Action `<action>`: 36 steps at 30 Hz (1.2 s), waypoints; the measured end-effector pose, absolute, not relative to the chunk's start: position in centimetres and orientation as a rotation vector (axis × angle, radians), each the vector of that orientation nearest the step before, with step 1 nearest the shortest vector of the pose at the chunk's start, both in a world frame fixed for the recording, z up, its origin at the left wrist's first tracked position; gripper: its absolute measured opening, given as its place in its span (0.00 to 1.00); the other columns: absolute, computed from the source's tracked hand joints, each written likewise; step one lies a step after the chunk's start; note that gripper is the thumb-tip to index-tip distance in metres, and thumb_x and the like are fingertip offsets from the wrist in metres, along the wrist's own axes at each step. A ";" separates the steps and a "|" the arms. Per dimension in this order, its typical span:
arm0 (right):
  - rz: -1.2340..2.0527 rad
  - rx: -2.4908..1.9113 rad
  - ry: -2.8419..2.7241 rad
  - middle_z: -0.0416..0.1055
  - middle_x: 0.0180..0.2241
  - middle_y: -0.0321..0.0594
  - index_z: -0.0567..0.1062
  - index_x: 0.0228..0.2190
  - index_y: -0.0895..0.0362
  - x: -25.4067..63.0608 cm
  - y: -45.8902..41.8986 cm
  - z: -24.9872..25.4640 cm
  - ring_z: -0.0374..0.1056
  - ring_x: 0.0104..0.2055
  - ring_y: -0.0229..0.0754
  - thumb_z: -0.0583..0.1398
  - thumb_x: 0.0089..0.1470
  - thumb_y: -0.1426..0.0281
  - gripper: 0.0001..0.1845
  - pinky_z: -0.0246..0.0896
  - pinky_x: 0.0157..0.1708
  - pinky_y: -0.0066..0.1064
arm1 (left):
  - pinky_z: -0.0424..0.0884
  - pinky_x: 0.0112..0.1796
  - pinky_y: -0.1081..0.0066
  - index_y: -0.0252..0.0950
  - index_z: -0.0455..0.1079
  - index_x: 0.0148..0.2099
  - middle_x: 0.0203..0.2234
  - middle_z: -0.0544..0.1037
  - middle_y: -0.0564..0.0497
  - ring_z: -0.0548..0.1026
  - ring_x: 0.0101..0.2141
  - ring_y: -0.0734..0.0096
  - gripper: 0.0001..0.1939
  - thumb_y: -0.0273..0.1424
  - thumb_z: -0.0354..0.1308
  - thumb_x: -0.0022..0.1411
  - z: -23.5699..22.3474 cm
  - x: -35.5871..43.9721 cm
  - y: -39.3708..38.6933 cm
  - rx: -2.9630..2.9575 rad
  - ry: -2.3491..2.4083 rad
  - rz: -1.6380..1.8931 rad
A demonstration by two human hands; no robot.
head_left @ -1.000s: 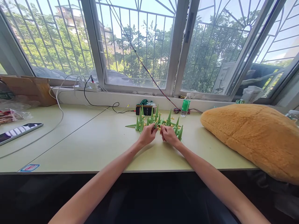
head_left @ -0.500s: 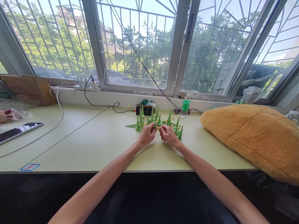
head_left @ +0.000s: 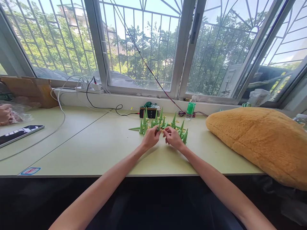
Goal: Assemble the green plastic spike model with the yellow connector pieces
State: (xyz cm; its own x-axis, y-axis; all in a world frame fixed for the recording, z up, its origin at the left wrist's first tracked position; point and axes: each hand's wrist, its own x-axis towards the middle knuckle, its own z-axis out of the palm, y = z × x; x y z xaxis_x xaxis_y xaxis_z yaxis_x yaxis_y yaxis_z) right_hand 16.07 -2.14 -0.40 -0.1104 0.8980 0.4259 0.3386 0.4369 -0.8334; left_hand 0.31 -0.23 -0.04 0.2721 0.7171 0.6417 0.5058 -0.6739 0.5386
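Several green pointed cones (head_left: pixel 173 121) with small yellow parts between them stand in a cluster on the table, a few lying on their sides. At the near side of this cluster, my left hand (head_left: pixel 151 138) pinches a green cone between thumb and forefinger. Close beside it on the right, my right hand (head_left: pixel 173 138) has its thumb and forefinger closed on a small yellow piece, held against or near the cone's end. Whether the two parts touch is too small to tell. My fingers hide some of the nearer cones.
Behind the cones stands a dark device with a lit display (head_left: pixel 153 113). A bottle with a green label (head_left: pixel 191 108) is to its right. An orange plush cushion (head_left: pixel 259 140) covers the right side. At left are a phone (head_left: pixel 21 134), a white cable (head_left: pixel 62 123) and another person's hand (head_left: pixel 5 113).
My right hand has shifted slightly left, bringing its fingertips closer to my left hand. The other person's hand at far left has moved a little.
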 end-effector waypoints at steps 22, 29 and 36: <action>0.705 -1.107 -1.660 0.69 0.22 0.33 0.65 0.29 0.55 16.1 -1.9 -0.6 0.62 0.13 0.33 0.52 0.59 0.51 0.20 0.54 0.13 0.25 | 0.54 0.24 0.73 0.36 0.65 0.32 0.17 0.64 0.56 0.59 0.19 0.76 0.09 0.34 0.51 0.63 0.0 0.3 -0.3 2.308 1.133 1.353; 0.717 -1.062 -1.674 0.66 0.23 0.32 0.63 0.28 0.55 16.2 -2.0 -0.6 0.63 0.14 0.33 0.53 0.59 0.57 0.15 0.55 0.13 0.24 | 0.54 0.24 0.73 0.36 0.65 0.32 0.17 0.65 0.56 0.58 0.19 0.76 0.09 0.34 0.51 0.62 0.1 0.3 -0.3 2.311 1.145 1.333; 0.660 -1.162 -1.694 0.63 0.16 0.32 0.61 0.22 0.55 16.2 -1.9 -0.7 0.60 0.12 0.34 0.49 0.62 0.55 0.21 0.55 0.15 0.27 | 0.53 0.24 0.73 0.37 0.58 0.27 0.16 0.63 0.57 0.56 0.19 0.77 0.12 0.34 0.51 0.62 0.0 0.4 -0.4 2.353 1.097 1.326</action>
